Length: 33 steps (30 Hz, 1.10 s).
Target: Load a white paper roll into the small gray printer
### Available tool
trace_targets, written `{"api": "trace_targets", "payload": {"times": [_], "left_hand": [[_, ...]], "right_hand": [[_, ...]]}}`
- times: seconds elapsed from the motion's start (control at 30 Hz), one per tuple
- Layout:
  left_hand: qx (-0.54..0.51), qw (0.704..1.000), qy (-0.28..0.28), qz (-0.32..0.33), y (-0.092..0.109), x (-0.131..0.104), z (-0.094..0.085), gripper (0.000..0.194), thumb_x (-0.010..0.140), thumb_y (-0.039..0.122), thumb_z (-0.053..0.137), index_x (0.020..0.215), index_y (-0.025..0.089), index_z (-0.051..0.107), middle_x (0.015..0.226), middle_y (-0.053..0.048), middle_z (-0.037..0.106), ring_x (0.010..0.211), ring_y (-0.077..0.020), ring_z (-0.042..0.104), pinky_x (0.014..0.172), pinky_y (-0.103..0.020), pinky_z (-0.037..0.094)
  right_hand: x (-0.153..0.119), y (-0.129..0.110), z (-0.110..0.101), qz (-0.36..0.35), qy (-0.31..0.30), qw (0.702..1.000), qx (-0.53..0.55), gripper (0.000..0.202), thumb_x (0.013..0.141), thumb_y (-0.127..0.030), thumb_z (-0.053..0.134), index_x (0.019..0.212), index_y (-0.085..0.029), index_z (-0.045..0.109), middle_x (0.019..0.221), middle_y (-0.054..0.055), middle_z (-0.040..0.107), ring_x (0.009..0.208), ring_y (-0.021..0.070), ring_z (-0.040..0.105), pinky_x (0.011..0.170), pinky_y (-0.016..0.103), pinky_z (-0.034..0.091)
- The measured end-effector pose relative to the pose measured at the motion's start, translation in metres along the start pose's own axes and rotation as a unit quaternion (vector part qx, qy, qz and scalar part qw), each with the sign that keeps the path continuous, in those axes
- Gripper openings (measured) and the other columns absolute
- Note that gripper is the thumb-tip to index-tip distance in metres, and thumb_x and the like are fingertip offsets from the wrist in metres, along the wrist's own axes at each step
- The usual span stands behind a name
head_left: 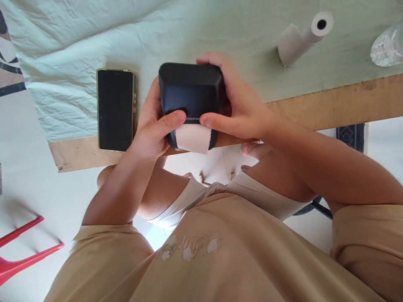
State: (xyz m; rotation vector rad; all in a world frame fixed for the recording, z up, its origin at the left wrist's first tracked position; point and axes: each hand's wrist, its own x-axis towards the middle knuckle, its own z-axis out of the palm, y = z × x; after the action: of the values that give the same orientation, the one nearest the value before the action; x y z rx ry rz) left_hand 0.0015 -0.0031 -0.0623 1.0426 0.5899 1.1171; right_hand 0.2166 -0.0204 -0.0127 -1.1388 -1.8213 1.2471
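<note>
Between my two hands is a black portable receipt printer (190, 94), held over the table's front edge. A strip of white paper (193, 138) with a torn edge sticks out of its near side. My left hand (154, 126) grips the printer's left side, its thumb lying on the top near the paper slot. On the opposite side my right hand (237, 102) wraps round the body, thumb pressed close to the small lettering, which is partly covered. The fingers beneath the printer are mostly hidden.
Left of the printer lies a smartphone (115, 110) with a dark screen. A paper roll (321, 24) stands at the back right beside another white roll (292, 45). A clear plastic bottle (387, 48) is at the far right. Pale green cloth (141, 33) covers the wooden table (340, 102).
</note>
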Motion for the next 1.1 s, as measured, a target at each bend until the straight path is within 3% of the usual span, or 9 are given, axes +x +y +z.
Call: {"api": "trace_targets", "payload": {"times": [0.13,0.23,0.43,0.6,0.67,0.77,0.9,1.0,1.1], "left_hand": [[0.038,0.996,0.008,-0.08,0.022,-0.003,0.01,0.061,0.074,0.039,0.097,0.126,0.019,0.072,0.111,-0.009,0.078,0.09,-0.0237,0.073,0.063,-0.032,0.056],[0.052,0.997,0.012,-0.051,0.035,-0.005,0.016,0.065,0.07,0.048,0.1,0.121,0.019,0.072,0.107,-0.008,0.078,0.115,-0.0318,0.075,0.073,-0.035,0.061],[0.097,0.993,0.019,-0.066,0.038,-0.006,0.017,0.072,0.07,0.048,0.103,0.126,0.018,0.069,0.126,-0.005,0.077,0.155,-0.0318,0.053,0.104,-0.034,0.064],[0.123,0.992,0.009,-0.028,0.036,-0.007,0.022,0.062,0.078,0.051,0.096,0.123,0.018,0.07,0.122,-0.003,0.076,0.162,-0.0291,0.046,0.12,-0.034,0.058],[0.122,0.991,0.034,-0.052,0.035,-0.008,0.031,0.063,0.072,0.053,0.1,0.118,0.023,0.071,0.119,0.0,0.077,0.16,-0.0307,0.048,0.115,-0.033,0.062],[0.042,0.986,0.152,-0.056,0.029,-0.011,0.056,0.069,0.077,0.065,0.093,0.131,0.03,0.066,0.119,0.003,0.076,0.156,-0.0293,0.054,0.11,-0.035,0.065],[-0.012,0.982,0.177,-0.066,0.019,-0.014,0.081,0.081,0.081,0.077,0.082,0.145,0.033,0.058,0.125,0.003,0.076,0.158,-0.0294,0.052,0.114,-0.038,0.064],[-0.013,0.986,0.155,-0.065,0.016,-0.013,0.07,0.084,0.08,0.078,0.082,0.147,0.035,0.057,0.128,0.003,0.075,0.163,-0.0293,0.045,0.121,-0.042,0.061],[0.018,0.991,0.117,-0.062,0.016,-0.003,0.035,0.077,0.075,0.074,0.088,0.136,0.034,0.064,0.124,0.003,0.076,0.167,-0.029,0.039,0.127,-0.044,0.057]], "right_hand": [[0.0,-0.001,-0.001,-0.015,-0.002,1.0,-0.003,0.072,0.086,-0.054,0.068,0.146,-0.029,0.036,0.144,0.007,0.06,0.13,0.026,0.063,0.103,0.04,0.058],[-0.001,0.0,-0.003,-0.044,-0.005,0.999,-0.01,0.069,0.089,-0.052,0.068,0.146,-0.028,0.037,0.153,0.007,0.056,0.13,0.0246,0.063,0.109,0.041,0.057],[0.005,0.011,-0.002,-0.13,0.006,0.991,-0.006,0.073,0.094,-0.06,0.065,0.146,-0.018,0.037,0.158,0.014,0.053,0.142,0.0266,0.06,0.119,0.04,0.054],[0.013,0.028,0.002,-0.203,0.014,0.979,-0.022,0.086,0.096,-0.06,0.058,0.149,0.001,0.03,0.161,0.026,0.051,0.154,0.0233,0.052,0.133,0.04,0.042],[0.015,0.033,0.002,-0.215,0.012,0.976,-0.033,0.087,0.098,-0.062,0.056,0.15,0.001,0.028,0.164,0.026,0.049,0.157,0.0216,0.05,0.134,0.039,0.041],[0.017,0.036,0.001,-0.215,0.002,0.976,-0.035,0.096,0.099,-0.073,0.054,0.152,0.002,0.026,0.168,0.024,0.047,0.159,0.0189,0.047,0.133,0.032,0.043],[0.014,0.033,0.001,-0.186,0.012,0.982,-0.026,0.092,0.097,-0.074,0.057,0.151,-0.004,0.03,0.165,0.02,0.05,0.148,0.0156,0.054,0.126,0.031,0.05],[0.012,0.029,0.002,-0.171,0.018,0.985,-0.027,0.091,0.093,-0.071,0.062,0.15,-0.006,0.032,0.163,0.019,0.051,0.141,0.0151,0.056,0.121,0.032,0.052],[0.011,0.027,0.003,-0.168,0.03,0.985,-0.038,0.086,0.092,-0.059,0.061,0.15,-0.002,0.035,0.158,0.016,0.054,0.135,0.0133,0.059,0.115,0.029,0.054]]}}
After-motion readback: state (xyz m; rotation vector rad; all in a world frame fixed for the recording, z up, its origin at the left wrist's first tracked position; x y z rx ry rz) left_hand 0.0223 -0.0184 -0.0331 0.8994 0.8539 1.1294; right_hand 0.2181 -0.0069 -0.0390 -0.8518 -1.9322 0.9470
